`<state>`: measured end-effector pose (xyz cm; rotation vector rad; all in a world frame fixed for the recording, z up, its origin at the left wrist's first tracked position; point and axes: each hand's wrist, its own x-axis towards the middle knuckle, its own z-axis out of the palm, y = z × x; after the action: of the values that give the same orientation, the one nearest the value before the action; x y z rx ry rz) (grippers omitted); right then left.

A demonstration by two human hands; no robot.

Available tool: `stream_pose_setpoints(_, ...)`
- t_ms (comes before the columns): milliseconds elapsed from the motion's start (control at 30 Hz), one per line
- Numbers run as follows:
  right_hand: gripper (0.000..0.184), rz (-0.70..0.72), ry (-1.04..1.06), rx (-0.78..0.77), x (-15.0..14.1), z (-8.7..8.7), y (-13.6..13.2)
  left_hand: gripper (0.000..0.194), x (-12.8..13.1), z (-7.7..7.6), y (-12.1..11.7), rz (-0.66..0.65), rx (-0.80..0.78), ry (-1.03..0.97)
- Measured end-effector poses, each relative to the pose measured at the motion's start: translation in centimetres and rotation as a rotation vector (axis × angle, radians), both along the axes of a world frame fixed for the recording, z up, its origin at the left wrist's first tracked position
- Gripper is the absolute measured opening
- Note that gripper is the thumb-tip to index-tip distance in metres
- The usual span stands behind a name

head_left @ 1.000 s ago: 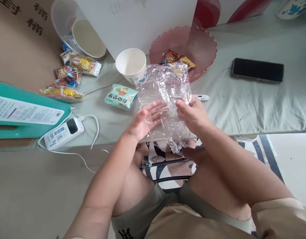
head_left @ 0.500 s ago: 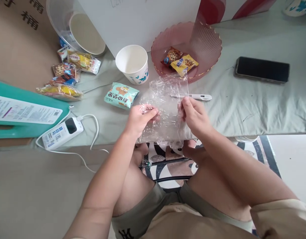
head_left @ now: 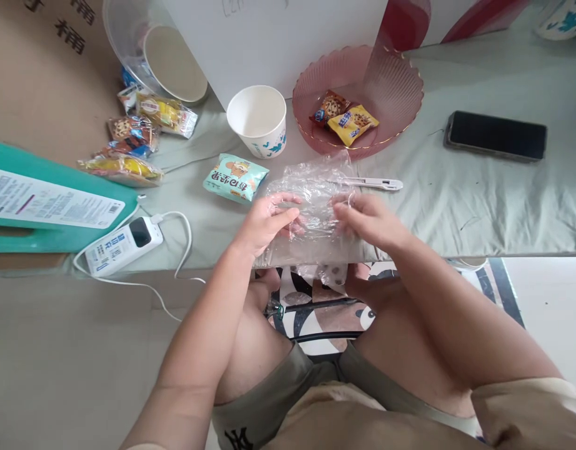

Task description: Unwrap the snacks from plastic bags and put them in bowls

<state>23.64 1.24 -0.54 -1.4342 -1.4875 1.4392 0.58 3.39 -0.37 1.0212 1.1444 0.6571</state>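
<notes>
A crinkled clear plastic bag (head_left: pixel 311 215) lies between my hands at the front edge of the cloth-covered table, its lower end hanging past the edge. My left hand (head_left: pixel 269 222) grips its left side, with the thumb and fingers curled around the film. On the right side, my right hand (head_left: pixel 365 215) holds the film between thumb and fingers. Just beyond the bag lies a white utility knife (head_left: pixel 379 184), its left end partly under the plastic. A mint-green snack packet (head_left: pixel 236 178) sits close to my left hand.
Behind the bag stand a white paper cup (head_left: pixel 257 122) and a pink scalloped bowl (head_left: pixel 311 81) holding two snack packets. A black phone (head_left: pixel 496 134) lies to the right. On the left are several wrapped snacks (head_left: pixel 133 134), a green jug (head_left: pixel 49 206) and a white power bank (head_left: pixel 124 247) with its cable.
The bag has been drawn slightly lower and its top has sunk. My right hand has turned, its fingers now reaching inward over the film. The whole view has shifted slightly.
</notes>
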Motion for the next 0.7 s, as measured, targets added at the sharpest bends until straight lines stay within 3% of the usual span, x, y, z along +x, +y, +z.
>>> stream_pose_setpoints(67,0.024,0.128,-0.092,0.037,0.5,0.0,-0.2,0.031,-0.5,0.1,0.0,-0.041,0.035,0.038)
stream_pose_setpoints(133,0.026,0.144,-0.077,0.042,0.9,-0.2,-0.3,0.034,-1.0,0.3,0.0,-0.089,0.053,0.045)
stream_pose_setpoints(367,0.038,0.038,0.261,0.104,1.0,0.3,-0.7,0.036,-2.1,0.9,0.1,0.002,0.108,-0.124)
stream_pose_setpoints(533,0.026,-0.071,0.198,0.1,0.9,0.7,-0.7,0.034,-2.4,0.8,0.4,0.038,0.109,-0.09)
stream_pose_setpoints(700,0.018,-0.178,0.196,0.2,0.8,0.0,-0.5,0.027,-2.3,0.7,0.4,0.037,0.13,-0.092)
